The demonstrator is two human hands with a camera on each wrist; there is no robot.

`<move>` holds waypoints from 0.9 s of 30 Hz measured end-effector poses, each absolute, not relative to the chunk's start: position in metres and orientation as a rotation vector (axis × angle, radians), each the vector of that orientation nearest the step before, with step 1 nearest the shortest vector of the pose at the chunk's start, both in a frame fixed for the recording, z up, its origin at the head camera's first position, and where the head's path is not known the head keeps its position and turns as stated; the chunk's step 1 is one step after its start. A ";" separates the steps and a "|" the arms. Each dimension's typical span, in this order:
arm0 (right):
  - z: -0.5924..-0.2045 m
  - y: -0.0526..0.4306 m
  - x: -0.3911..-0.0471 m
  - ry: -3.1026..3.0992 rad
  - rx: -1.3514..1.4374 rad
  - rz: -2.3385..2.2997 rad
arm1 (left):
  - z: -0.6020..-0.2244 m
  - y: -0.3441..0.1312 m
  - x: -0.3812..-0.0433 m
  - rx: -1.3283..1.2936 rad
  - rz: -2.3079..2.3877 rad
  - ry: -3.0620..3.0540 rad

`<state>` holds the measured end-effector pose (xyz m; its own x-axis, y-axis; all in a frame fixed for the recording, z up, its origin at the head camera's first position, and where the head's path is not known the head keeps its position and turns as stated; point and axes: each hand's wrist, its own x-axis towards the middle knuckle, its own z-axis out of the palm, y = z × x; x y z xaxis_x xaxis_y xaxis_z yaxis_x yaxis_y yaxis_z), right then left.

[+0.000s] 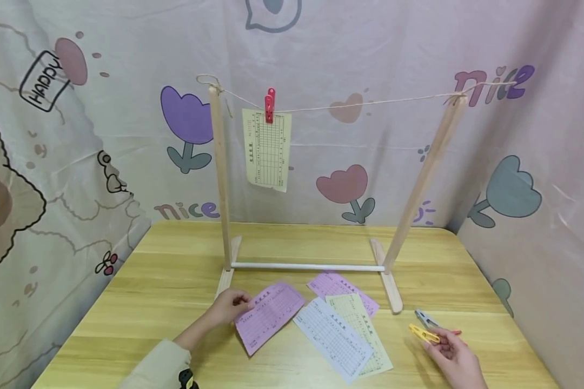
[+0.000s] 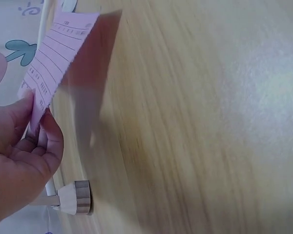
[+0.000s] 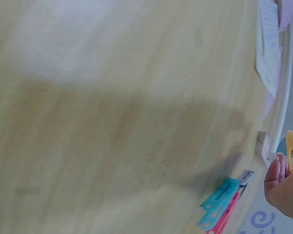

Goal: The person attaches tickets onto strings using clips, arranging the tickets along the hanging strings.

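Note:
My left hand (image 1: 230, 306) pinches a pink printed slip (image 1: 271, 316) by its left edge, thumb against the paper. That slip tilts up from the table, its shadow beneath it in the left wrist view. My right hand (image 1: 453, 356) holds a yellow clothespin (image 1: 424, 333) at the right side of the table. Under it lie a grey clothespin (image 1: 425, 319), a teal clothespin (image 3: 219, 202) and a red clothespin (image 3: 226, 214). Between the hands a white slip (image 1: 334, 337) overlaps a pale yellow slip (image 1: 362, 332), with another pink slip (image 1: 338, 286) behind them.
A wooden stand rises at the back, with a left post (image 1: 219, 178), a right post (image 1: 425, 181) and a white crossbar (image 1: 306, 267). A string (image 1: 370, 103) spans the posts. From it hangs a yellow slip (image 1: 267, 154), held by a red clothespin (image 1: 270, 106). Printed cloth covers the wall.

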<state>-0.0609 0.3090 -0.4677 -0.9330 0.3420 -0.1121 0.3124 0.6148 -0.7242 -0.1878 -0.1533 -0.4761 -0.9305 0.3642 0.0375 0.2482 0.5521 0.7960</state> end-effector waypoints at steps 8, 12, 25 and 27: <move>-0.459 0.309 -0.067 -2.647 -0.557 1.267 | -0.475 -0.157 -0.180 0.451 1.348 2.677; -0.455 0.307 -0.067 -2.605 -0.538 1.244 | -0.476 -0.158 -0.179 0.497 1.327 2.672; -0.481 0.331 -0.081 -2.542 -0.362 1.221 | -0.466 -0.152 -0.172 0.199 1.222 2.725; -0.482 0.333 -0.083 -2.533 -0.334 1.196 | -0.465 -0.152 -0.171 0.162 1.210 2.727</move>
